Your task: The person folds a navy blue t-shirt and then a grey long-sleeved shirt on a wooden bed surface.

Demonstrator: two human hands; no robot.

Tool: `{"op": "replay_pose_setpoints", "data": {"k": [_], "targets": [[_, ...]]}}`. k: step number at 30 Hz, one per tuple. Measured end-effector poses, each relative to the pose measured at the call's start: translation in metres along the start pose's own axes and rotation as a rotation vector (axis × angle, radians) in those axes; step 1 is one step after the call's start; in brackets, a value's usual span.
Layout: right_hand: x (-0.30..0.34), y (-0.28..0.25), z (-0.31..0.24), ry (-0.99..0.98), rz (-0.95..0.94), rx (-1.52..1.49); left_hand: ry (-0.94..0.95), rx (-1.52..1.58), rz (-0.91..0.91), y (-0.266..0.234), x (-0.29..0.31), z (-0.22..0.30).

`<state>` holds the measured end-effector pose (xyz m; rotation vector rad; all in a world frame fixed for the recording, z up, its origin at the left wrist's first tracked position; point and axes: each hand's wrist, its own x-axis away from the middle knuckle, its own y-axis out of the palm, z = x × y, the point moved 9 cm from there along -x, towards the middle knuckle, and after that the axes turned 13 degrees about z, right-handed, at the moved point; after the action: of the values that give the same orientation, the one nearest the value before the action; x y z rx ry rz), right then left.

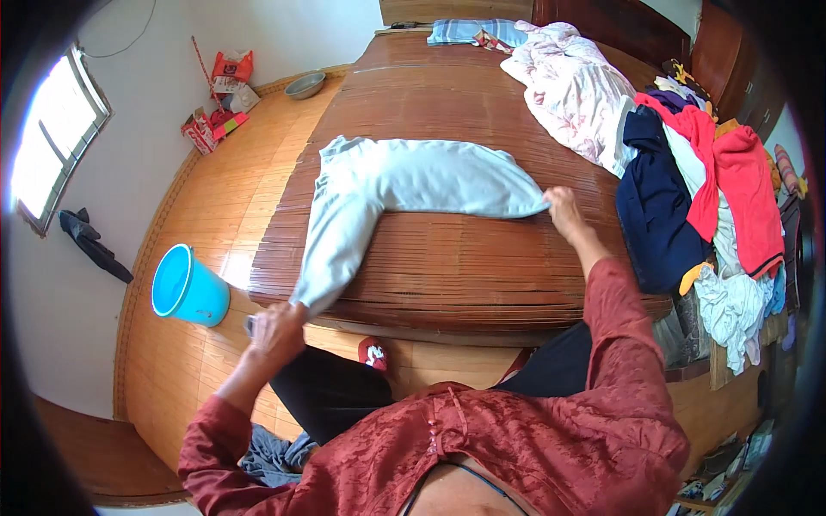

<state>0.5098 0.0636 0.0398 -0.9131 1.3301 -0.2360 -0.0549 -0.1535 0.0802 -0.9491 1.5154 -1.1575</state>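
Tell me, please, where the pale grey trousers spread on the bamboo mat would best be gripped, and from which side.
Probably at their two ends, from the near edge. The pale grey trousers lie flat in an L: one leg runs down to the mat's front edge, where the left hand pinches the cuff; the right hand holds the end pointing right. Both ends are free and within reach.

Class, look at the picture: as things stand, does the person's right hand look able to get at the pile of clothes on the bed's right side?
Probably yes. The right hand holds the grey trousers at one end, and the clothes pile lies just beside it, with only bare mat between. It would have to let go first.
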Motion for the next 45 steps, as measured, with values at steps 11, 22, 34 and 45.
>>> {"op": "replay_pose_setpoints", "data": {"k": [11, 22, 34, 45], "targets": [[0.025, -0.044, 0.027, 0.223, 0.077, -0.107, 0.064, 0.046, -0.398, 0.007, 0.011, 0.058], [0.055, -0.091, 0.037, 0.258, -0.062, -0.010, 0.353, 0.351, -0.937, 0.050, 0.041, 0.118], [0.080, -0.073, 0.044, 0.608, -0.300, 0.080, 0.520, 0.317, -1.208, 0.126, 0.051, 0.101], [0.047, 0.020, 0.110, 0.801, -0.095, 0.009, 0.014, 0.624, 0.185, 0.095, -0.227, 0.052]]}}
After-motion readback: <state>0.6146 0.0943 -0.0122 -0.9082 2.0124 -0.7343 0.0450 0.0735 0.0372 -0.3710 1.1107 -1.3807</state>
